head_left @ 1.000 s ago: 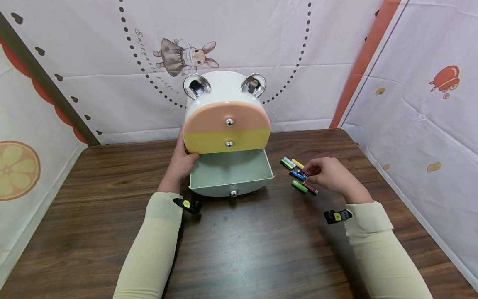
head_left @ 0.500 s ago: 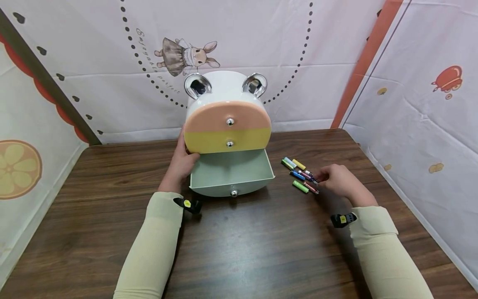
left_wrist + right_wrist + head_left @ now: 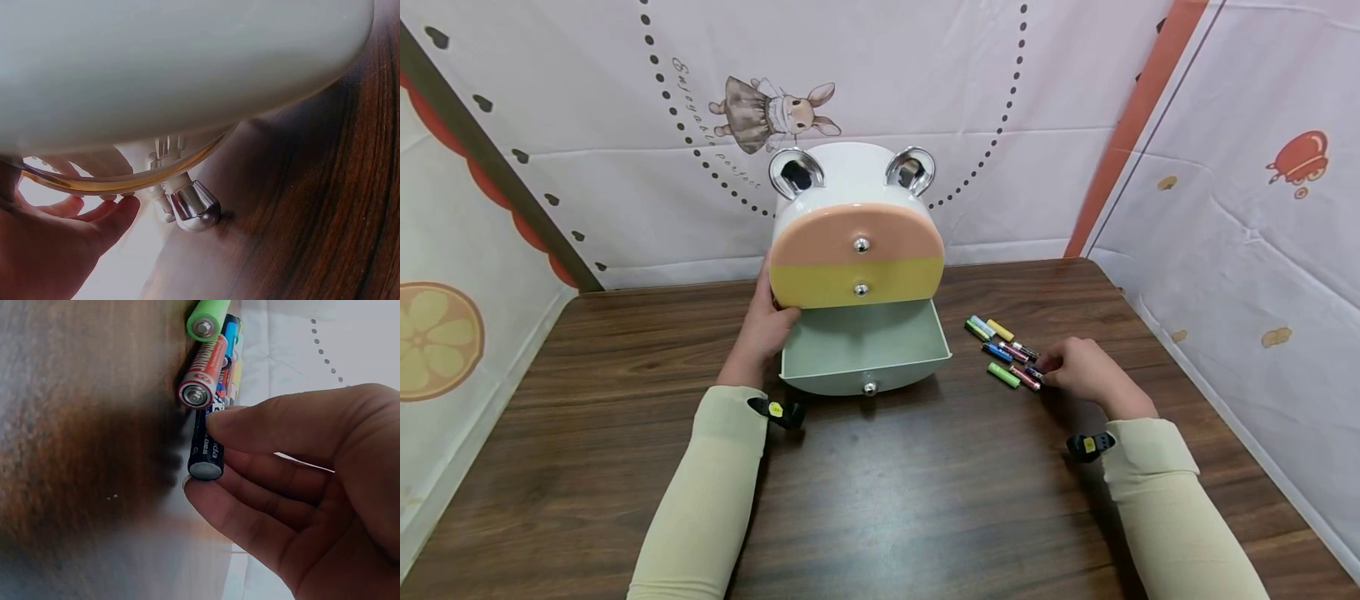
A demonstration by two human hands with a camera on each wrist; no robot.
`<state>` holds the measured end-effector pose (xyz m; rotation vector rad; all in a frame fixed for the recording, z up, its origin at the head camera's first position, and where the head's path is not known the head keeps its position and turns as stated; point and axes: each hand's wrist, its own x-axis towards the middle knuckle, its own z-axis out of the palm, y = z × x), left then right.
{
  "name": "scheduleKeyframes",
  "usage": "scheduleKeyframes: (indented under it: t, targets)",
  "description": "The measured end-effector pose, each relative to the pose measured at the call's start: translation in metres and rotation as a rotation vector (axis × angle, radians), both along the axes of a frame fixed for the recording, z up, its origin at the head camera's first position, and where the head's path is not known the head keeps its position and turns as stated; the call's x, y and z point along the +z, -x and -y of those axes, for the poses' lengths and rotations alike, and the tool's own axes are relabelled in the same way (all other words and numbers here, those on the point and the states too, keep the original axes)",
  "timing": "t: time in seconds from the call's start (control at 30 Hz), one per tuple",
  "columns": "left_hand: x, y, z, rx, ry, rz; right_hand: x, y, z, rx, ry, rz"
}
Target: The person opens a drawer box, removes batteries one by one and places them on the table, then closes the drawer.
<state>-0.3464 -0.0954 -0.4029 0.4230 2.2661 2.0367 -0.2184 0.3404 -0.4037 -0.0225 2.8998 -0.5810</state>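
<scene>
A small animal-shaped drawer cabinet with silver round ears stands on the table. Its bottom green drawer is pulled out with nothing in it. My left hand grips the cabinet's left side, thumb at the front edge; its fingers show under the rim in the left wrist view. To the right, my right hand pinches a dark battery between thumb and fingers. Next to it lie a red battery and a light green battery. Several more, including a yellow battery, lie loosely grouped.
The brown wooden table reaches back to a printed white cloth wall, close behind the cabinet. Another cloth wall runs along the right edge. The cabinet's orange and yellow upper drawers are closed, each with a silver knob.
My right hand has moved right and a little nearer along the batteries, leaving a purplish one and a dark one lying in the group. The left hand and cabinet have stayed put.
</scene>
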Motion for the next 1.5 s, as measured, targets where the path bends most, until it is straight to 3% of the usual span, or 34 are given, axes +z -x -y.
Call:
scheduleKeyframes:
  t: [0.37, 1.0, 1.2, 1.5]
  targets:
    - [0.000, -0.001, 0.000, -0.019, -0.003, -0.044, -0.004, -0.001, 0.001, -0.024, -0.005, 0.014]
    - [-0.001, 0.001, 0.000, 0.006, -0.034, -0.040, -0.004, -0.005, 0.000, -0.021, -0.003, -0.014]
    - [-0.003, 0.003, 0.003, -0.008, -0.054, -0.043, -0.001, -0.009, 0.001, -0.015, -0.015, -0.056]
    - [0.000, 0.001, 0.004, -0.034, -0.084, -0.058, 0.018, -0.014, 0.026, 0.007, 0.021, -0.110]
